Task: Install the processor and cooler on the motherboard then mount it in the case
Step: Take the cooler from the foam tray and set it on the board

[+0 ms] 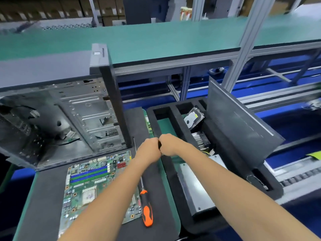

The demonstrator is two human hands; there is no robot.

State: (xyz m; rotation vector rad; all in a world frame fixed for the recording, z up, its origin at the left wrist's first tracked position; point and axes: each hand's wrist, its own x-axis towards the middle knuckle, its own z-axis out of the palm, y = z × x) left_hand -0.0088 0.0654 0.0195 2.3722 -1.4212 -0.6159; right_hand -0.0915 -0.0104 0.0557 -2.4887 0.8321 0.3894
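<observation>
The motherboard [97,186] is lying flat on a dark mat on the bench [171,186], just in front of the open case [60,119], which is resting on its side. An orange-handled screwdriver [146,207] is lying beside the board. The left hand [149,150] and right hand [169,145] are meeting knuckle to knuckle, both curled around a small dark thing too hidden to identify. The black foam tray [173,122] is holding a hard drive [193,119], a finned cooler [202,140] and a metal box [196,188] in separate compartments.
</observation>
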